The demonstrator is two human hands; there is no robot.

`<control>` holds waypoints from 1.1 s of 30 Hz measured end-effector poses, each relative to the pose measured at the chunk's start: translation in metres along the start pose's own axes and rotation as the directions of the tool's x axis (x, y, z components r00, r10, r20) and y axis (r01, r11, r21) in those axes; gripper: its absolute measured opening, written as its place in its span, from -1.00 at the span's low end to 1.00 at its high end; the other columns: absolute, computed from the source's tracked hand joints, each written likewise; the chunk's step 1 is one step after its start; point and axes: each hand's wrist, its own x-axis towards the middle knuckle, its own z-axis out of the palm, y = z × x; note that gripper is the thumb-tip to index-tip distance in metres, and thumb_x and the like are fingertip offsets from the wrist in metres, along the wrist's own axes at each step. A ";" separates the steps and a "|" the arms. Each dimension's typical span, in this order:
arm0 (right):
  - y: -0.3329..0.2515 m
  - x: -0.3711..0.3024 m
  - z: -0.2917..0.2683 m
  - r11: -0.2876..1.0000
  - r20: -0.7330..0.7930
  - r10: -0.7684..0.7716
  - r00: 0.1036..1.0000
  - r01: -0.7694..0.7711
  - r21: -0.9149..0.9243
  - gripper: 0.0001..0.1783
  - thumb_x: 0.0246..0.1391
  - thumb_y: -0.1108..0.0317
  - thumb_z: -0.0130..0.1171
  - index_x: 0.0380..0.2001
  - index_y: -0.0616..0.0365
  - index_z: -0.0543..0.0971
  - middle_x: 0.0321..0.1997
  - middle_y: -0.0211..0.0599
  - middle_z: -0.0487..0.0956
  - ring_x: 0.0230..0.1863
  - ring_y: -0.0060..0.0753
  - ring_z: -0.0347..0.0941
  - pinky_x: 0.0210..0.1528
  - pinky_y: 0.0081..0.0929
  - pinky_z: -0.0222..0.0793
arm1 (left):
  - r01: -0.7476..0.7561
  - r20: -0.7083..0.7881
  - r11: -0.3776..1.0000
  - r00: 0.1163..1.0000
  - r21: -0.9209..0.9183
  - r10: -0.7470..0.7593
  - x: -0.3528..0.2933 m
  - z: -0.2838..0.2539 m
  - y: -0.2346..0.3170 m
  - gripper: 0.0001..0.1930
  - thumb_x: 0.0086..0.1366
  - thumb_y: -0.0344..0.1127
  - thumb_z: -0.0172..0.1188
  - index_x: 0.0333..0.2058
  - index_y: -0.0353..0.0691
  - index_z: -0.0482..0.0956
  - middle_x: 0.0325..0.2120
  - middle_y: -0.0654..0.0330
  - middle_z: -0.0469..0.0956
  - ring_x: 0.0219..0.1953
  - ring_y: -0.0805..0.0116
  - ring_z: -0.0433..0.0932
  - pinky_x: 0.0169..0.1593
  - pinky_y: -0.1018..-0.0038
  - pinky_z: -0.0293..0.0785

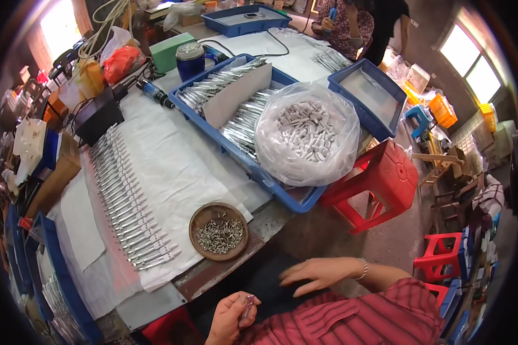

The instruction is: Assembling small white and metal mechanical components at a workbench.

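At the table's near edge, my left hand (227, 318) is closed, pinching a small pinkish, shiny piece (247, 306) between thumb and fingers; its exact kind is too small to make out. My right hand (319, 272) hovers over my dark-clad lap, fingers stretched out and holding nothing. Nearest to both hands stands a round brown bowl (194, 244) with many small metal pins (220, 236) in it. To its left, a long row of slim silver rods (126, 201) lies side by side on white cloth (161, 167).
A blue tray (224, 144) holds silver rods and a clear bag (342, 164) of small white pieces. Behind stand a blue mug (190, 64) and a power screwdriver (155, 94). A red stool (394, 172) is at the right. Another person (348, 26) sits across the table.
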 end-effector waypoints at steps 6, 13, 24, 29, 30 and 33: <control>-0.064 -0.003 -0.104 0.979 -0.599 -0.144 0.788 0.026 -0.200 -0.83 -0.02 0.46 0.15 -0.30 0.24 0.51 -0.34 -0.22 0.53 -0.32 -0.25 0.48 -0.27 -0.47 0.38 | -0.019 -0.035 0.999 0.999 0.041 0.021 -0.004 0.002 -0.003 -0.76 0.35 -0.26 -0.07 -0.35 -0.33 0.45 -0.77 0.34 0.23 -0.79 0.65 0.05 -0.70 0.70 -0.04; -0.063 0.027 -0.174 0.922 -0.761 -0.246 0.600 -0.096 -0.374 -0.86 -0.05 0.50 0.12 -0.35 0.28 0.53 -0.43 -0.18 0.54 -0.41 -0.34 0.47 -0.35 -0.52 0.34 | -0.048 -0.039 0.998 0.998 0.046 0.050 -0.014 0.000 -0.008 -0.74 0.35 -0.23 -0.07 -0.35 -0.32 0.44 -0.77 0.36 0.22 -0.79 0.66 0.05 -0.71 0.71 -0.05; -0.044 0.052 -0.203 0.876 -0.671 -0.345 0.656 -0.032 -0.482 -0.83 -0.09 0.53 0.10 -0.35 0.28 0.53 -0.37 -0.13 0.56 -0.39 -0.25 0.50 -0.32 -0.47 0.37 | -0.047 -0.041 0.999 0.998 -0.003 0.047 -0.015 -0.002 -0.016 -0.75 0.34 -0.24 -0.05 -0.34 -0.35 0.44 -0.77 0.35 0.22 -0.79 0.65 0.05 -0.71 0.70 -0.05; -0.137 0.018 -0.135 0.716 -0.612 -0.644 0.458 0.079 -0.694 -0.79 -0.27 0.62 0.16 -0.43 0.22 0.53 -0.44 -0.18 0.54 -0.45 -0.29 0.48 -0.43 -0.49 0.37 | -0.049 -0.081 0.999 0.996 -0.013 0.047 -0.014 0.002 -0.015 -0.76 0.33 -0.25 -0.03 -0.36 -0.34 0.45 -0.76 0.36 0.21 -0.78 0.65 0.06 -0.70 0.69 -0.04; -0.147 0.016 -0.123 0.670 -0.565 -0.707 0.425 0.147 -0.727 -0.79 -0.26 0.63 0.13 -0.43 0.21 0.51 -0.45 -0.21 0.52 -0.46 -0.31 0.47 -0.43 -0.50 0.36 | -0.023 -0.095 0.999 0.995 -0.035 0.019 -0.017 -0.001 -0.016 -0.75 0.34 -0.25 -0.05 -0.34 -0.35 0.45 -0.74 0.36 0.23 -0.76 0.66 0.08 -0.67 0.70 -0.02; -0.178 -0.003 -0.102 0.489 -0.478 -0.865 0.153 0.473 -0.733 -0.79 -0.21 0.66 0.06 -0.43 0.18 0.47 -0.47 -0.29 0.46 -0.50 -0.38 0.42 -0.44 -0.54 0.32 | 0.091 0.009 0.993 0.996 -0.068 -0.091 -0.005 -0.001 -0.016 -0.74 0.36 -0.24 -0.08 -0.30 -0.36 0.45 -0.70 0.37 0.25 -0.70 0.68 0.10 -0.61 0.73 0.02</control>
